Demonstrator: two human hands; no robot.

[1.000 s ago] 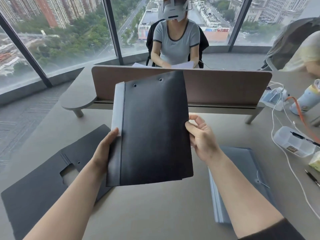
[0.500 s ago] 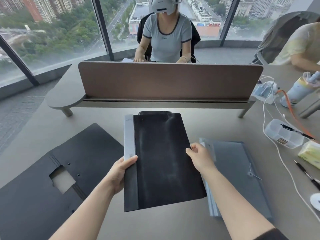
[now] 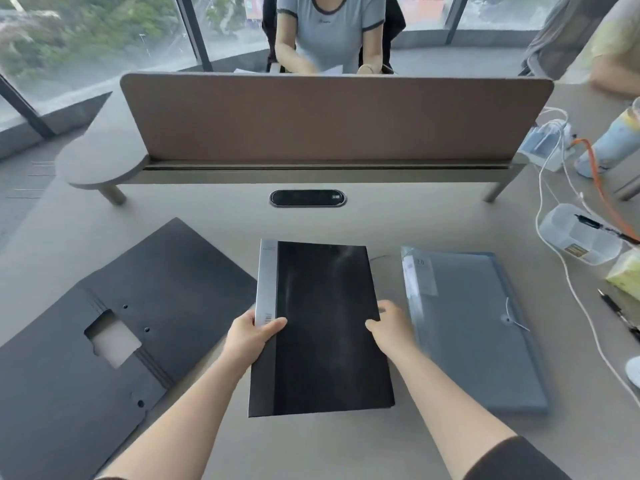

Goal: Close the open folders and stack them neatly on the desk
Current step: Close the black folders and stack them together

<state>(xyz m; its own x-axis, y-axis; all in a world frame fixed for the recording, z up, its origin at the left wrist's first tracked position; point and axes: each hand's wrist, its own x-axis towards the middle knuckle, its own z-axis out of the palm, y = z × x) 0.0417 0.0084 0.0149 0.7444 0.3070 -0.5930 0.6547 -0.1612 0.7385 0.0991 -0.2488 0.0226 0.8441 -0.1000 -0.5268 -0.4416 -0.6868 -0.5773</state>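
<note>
While both hands hold it, the closed black folder (image 3: 322, 327) sits in the middle of the grey table (image 3: 221, 220), low over it or resting on it; which, I cannot tell. The left hand (image 3: 251, 336) has its grip pinched on the folder's silver spine edge, thumb on top. The right hand (image 3: 389, 327) has its grip closed on the right edge. Left of it an open black folder (image 3: 114, 327) lies flat. Right of it lies a closed blue-grey folder (image 3: 471, 327). Farther off stands a brown divider panel (image 3: 329, 116), with floor-to-ceiling windows (image 3: 86, 43) beyond. At far right are white cables (image 3: 550, 188) and a clear plastic box (image 3: 578, 233).
</note>
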